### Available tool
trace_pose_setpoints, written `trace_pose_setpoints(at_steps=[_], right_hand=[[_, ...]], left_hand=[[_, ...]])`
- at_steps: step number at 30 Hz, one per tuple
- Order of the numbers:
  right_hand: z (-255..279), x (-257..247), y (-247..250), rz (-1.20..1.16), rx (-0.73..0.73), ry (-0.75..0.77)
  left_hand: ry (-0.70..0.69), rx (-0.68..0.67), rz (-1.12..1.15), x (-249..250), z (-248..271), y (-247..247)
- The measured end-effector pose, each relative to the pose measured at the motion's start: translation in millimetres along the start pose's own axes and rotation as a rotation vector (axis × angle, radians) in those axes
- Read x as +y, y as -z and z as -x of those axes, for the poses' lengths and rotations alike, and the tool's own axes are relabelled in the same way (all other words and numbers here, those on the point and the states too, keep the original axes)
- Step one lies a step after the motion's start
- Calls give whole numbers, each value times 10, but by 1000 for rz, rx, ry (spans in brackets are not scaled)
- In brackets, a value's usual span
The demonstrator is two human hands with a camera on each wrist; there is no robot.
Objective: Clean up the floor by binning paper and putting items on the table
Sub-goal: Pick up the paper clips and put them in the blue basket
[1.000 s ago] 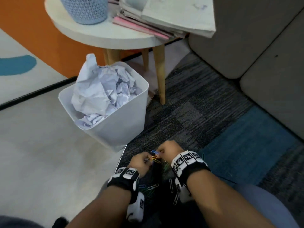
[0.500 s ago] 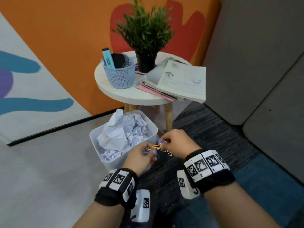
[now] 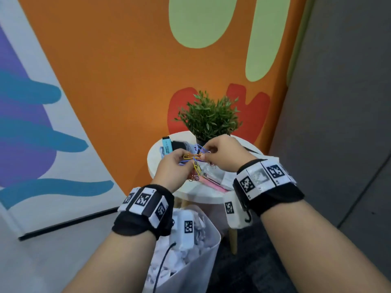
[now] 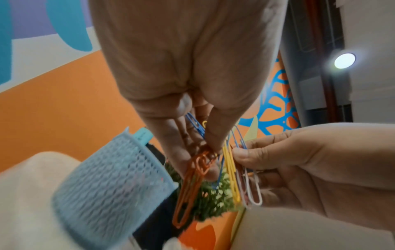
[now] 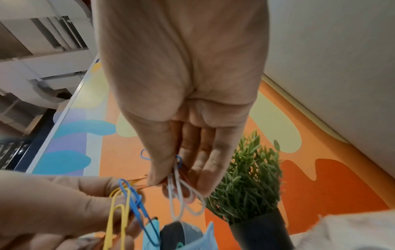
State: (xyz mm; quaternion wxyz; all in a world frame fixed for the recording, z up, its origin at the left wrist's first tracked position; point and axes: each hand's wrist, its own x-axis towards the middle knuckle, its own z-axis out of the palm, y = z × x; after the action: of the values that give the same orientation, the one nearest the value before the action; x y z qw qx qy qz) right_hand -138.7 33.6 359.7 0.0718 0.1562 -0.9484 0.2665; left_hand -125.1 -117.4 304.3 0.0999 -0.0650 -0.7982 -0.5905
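A bunch of coloured paper clips (image 3: pixel 194 160) hangs between both hands above the round white table (image 3: pixel 155 163). My left hand (image 3: pixel 184 160) pinches orange, yellow and blue clips (image 4: pixel 190 184). My right hand (image 3: pixel 206 154) pinches white, red and blue clips (image 5: pixel 181 197). The two hands are close together, fingertips almost touching. A blue mesh basket (image 4: pixel 111 182) with a turquoise highlighter (image 3: pixel 167 144) stands on the table just beyond the left hand. Below my wrists a white bin (image 3: pixel 212 248) is full of crumpled paper (image 3: pixel 169 261).
A potted plant (image 3: pixel 209 117) stands at the back of the table, just beyond my right hand. Pink and white booklets (image 3: pixel 213 183) lie on the table under the hands. A grey sofa (image 3: pixel 338 123) fills the right side. An orange painted wall (image 3: pixel 116 70) is behind.
Both hands have risen with the paper clips from the carpet near the bin to above the table. The head view has tilted up towards the wall.
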Motion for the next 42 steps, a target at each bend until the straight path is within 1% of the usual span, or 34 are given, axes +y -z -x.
trace_pose_setpoints(at_steps=[1, 3, 6, 10, 13, 15, 17, 20, 23, 26, 32, 36, 39, 42], right_hand=[[-118, -51, 37, -6, 8, 2], [-353, -136, 83, -31, 25, 0], [-671, -222, 63, -68, 42, -2], [-891, -177, -155, -143, 88, -20], [-903, -53, -446, -192, 84, -40], [-866, 40, -597, -259, 108, -45], [-830, 86, -664, -268, 143, -41], [-802, 87, -673, -219, 170, -24], [-779, 61, -676, -264, 183, -25], [-736, 53, -689, -282, 192, -16], [-654, 39, -761, -182, 195, 58], [-640, 56, -791, -160, 223, 72], [-623, 59, -772, -169, 214, 85], [-560, 67, -722, -174, 224, 100]], left_hand=[[-9, 12, -22, 36, -123, 63], [-23, 23, 8, 96, -369, 165], [-37, 43, -3, 135, -675, 312], [-48, 46, -71, -45, -900, 420], [-42, 47, -111, -241, -893, 421], [-83, 68, -197, -284, -853, 381], [-123, 101, -290, -290, -829, 345], [-132, 148, -334, -277, -813, 290], [-123, 170, -345, -280, -797, 264], [-116, 166, -333, -290, -777, 239], [-120, 152, -305, -240, -694, 210], [-166, 133, -320, -205, -652, 187], [-209, 108, -360, -212, -634, 168], [-291, 123, -477, -190, -588, 141]])
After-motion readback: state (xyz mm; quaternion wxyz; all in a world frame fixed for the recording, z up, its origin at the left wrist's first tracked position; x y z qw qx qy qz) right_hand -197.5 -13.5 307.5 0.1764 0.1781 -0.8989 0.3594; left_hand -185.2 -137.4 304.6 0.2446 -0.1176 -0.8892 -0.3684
